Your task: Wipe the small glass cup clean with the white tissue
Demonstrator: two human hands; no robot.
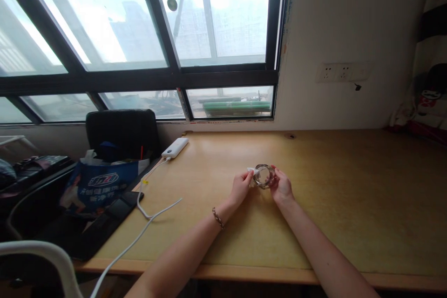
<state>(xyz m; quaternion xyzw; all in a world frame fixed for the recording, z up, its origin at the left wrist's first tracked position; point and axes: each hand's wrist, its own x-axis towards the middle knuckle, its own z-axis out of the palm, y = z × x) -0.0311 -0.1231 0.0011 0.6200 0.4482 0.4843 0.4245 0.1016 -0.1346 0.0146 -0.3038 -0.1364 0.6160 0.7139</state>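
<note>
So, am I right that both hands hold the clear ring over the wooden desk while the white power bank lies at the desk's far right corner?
Not quite: the head view shows the power bank at the far left corner, near the window. The rest stands: the left hand and right hand hold the clear ring over the wooden desk.
</note>
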